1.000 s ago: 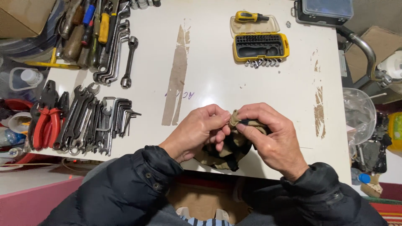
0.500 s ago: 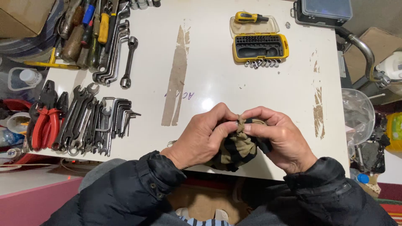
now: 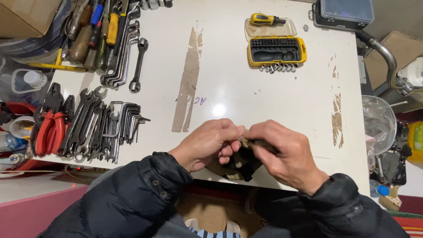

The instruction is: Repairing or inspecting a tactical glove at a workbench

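Dark cloth bundle, low centre over the white surface edge: both hands pinch it closed; best kept taut between fingertips.

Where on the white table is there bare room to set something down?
The table is bare across its middle, between the wrench row and the yellow bit case, down to both hands holding a dark rag. The strip right of the case is also free. The left edge is crowded with screwdrivers and pliers.
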